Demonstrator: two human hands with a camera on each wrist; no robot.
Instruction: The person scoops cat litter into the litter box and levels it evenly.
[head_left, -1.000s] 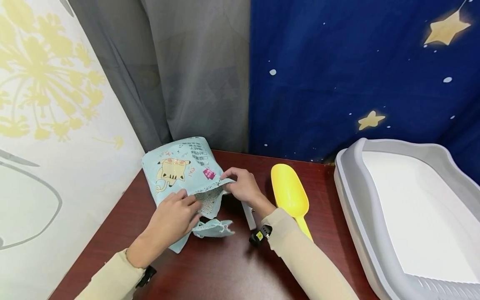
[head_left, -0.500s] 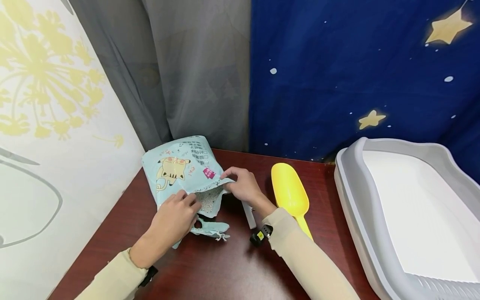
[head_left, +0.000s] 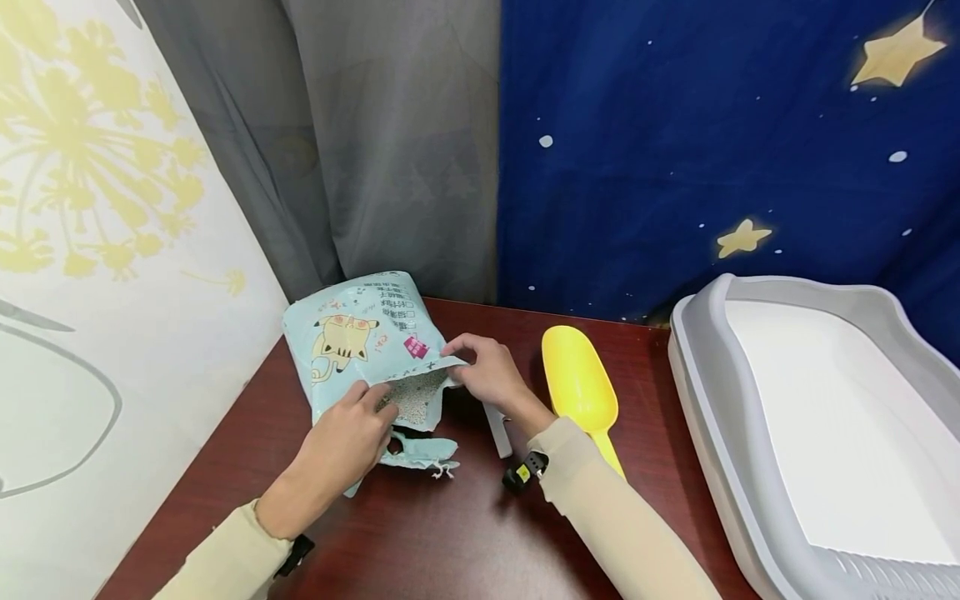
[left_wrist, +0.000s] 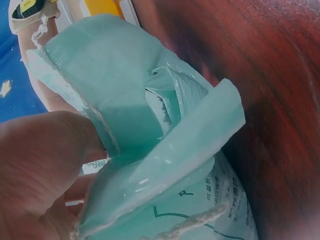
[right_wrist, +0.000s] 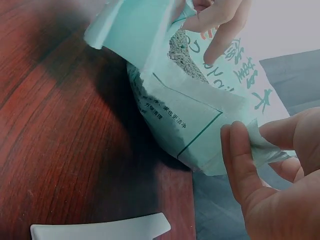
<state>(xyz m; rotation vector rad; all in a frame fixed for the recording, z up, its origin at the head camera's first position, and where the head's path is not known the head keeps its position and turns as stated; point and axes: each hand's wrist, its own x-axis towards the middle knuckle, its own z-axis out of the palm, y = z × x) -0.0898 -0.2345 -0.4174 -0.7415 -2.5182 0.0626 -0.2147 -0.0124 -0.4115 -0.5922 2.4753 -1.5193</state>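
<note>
A light blue cat litter bag (head_left: 341, 321) with a cartoon cat lies on the table, its torn mouth facing me. Grey granules (head_left: 414, 402) show inside the opening. My left hand (head_left: 347, 437) grips the left edge of the mouth, with the thumb against the film in the left wrist view. At the right corner, my right hand (head_left: 487, 373) pinches the film between thumb and fingers, also clear in the right wrist view. A torn flap (head_left: 427, 450) with loose white threads hangs below the mouth, close to the left hand.
Right of the hands lies a yellow scoop (head_left: 581, 383), its handle partly under the right sleeve. A flat white piece (head_left: 497, 431) rests beside the right wrist. The grey litter box (head_left: 705, 400) stands at the right. A patterned white wall (head_left: 150, 317) borders the table's left side.
The torn flap has swung slightly downward and left. The bag's mouth gapes a little wider as the left hand shifts slightly. The right hand stays at its corner.
</note>
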